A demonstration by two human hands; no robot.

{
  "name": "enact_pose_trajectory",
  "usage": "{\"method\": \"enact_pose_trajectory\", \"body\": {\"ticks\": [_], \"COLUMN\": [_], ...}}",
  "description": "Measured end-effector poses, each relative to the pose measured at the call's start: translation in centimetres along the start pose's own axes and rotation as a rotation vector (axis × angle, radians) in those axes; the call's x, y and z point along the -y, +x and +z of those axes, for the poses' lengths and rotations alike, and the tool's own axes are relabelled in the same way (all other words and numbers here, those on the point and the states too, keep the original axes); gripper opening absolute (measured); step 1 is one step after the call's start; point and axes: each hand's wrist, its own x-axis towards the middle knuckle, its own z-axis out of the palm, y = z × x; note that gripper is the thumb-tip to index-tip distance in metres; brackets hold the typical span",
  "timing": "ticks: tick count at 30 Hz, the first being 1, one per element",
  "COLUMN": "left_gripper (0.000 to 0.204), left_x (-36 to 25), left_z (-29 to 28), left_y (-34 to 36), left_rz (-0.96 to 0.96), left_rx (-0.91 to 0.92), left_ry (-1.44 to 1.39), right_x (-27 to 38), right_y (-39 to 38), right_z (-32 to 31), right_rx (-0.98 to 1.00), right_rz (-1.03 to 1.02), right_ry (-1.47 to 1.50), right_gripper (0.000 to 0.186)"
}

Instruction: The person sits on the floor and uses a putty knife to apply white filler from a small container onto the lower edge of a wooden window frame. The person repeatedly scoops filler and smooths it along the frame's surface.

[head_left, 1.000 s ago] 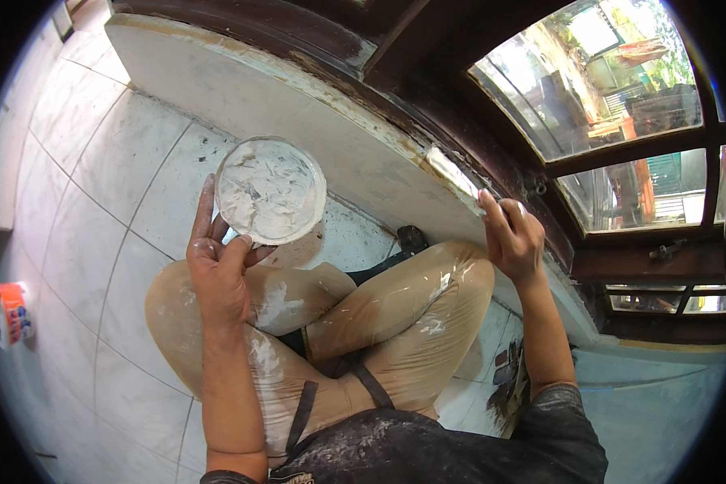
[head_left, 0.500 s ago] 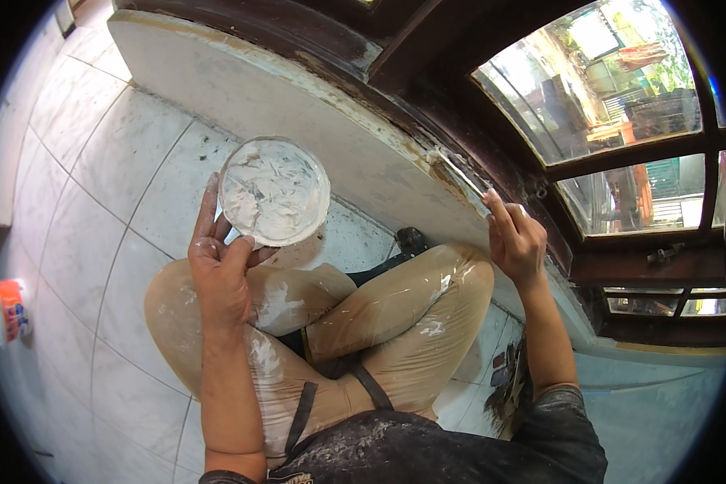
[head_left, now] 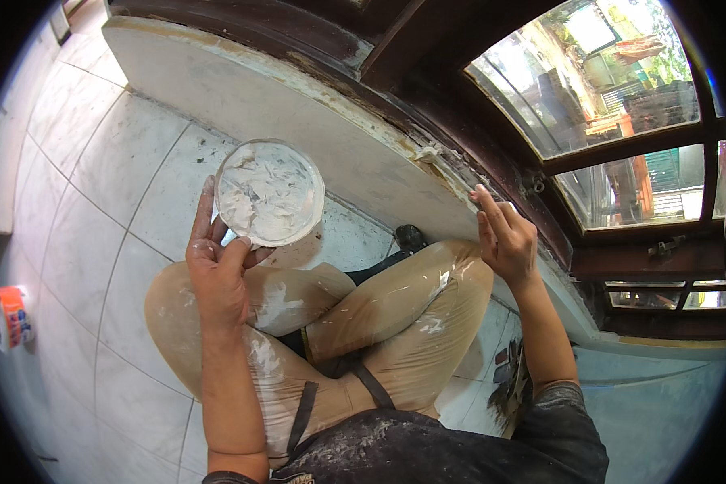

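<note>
My left hand (head_left: 222, 274) grips a round clear-rimmed tub lid (head_left: 270, 194) loaded with white paste, held above my crossed legs. At the window sill's edge (head_left: 444, 169), my right hand (head_left: 504, 238) is closed on a thin putty knife (head_left: 468, 187), whose blade is hard to make out against the ledge. A lump of white paste (head_left: 429, 152) sits on that edge, beside the dark wooden frame.
The pale low wall (head_left: 282, 105) runs diagonally beside me, under glazed windows (head_left: 581, 89) with metal latches. A white and orange tub (head_left: 12, 315) stands on the tiled floor (head_left: 113, 161) at left. A bristled brush (head_left: 508, 403) lies by my right hip.
My right hand with the knife has moved slightly along the sill edge, which shows white paste where the bright blade was earlier. My left hand holds the lid in much the same place.
</note>
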Motion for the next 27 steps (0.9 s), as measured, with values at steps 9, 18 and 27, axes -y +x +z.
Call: {"method": "enact_pose_trajectory", "body": {"ticks": [9,18,27], "left_gripper": [0.085,0.086,0.088], "left_x": [0.0,0.2,0.5], "left_z": [0.2,-0.6,0.0], "left_y": [0.0,0.3,-0.1], "left_rz": [-0.013,-0.031,-0.086], "left_rx": [0.016,0.004,0.046], "left_ry": [0.014,0.071,0.061], "right_x": [0.1,-0.5,0.8], "right_y": [-1.5,-1.2,-1.9], "right_z": [-1.7,-0.1,-3.2], "right_rx": [-0.094,-0.055,-0.191], "right_rz": [0.085,0.209,0.249], "right_ry": [0.047,0.093,0.228], "right_gripper": [0.059,0.047,0.039]}}
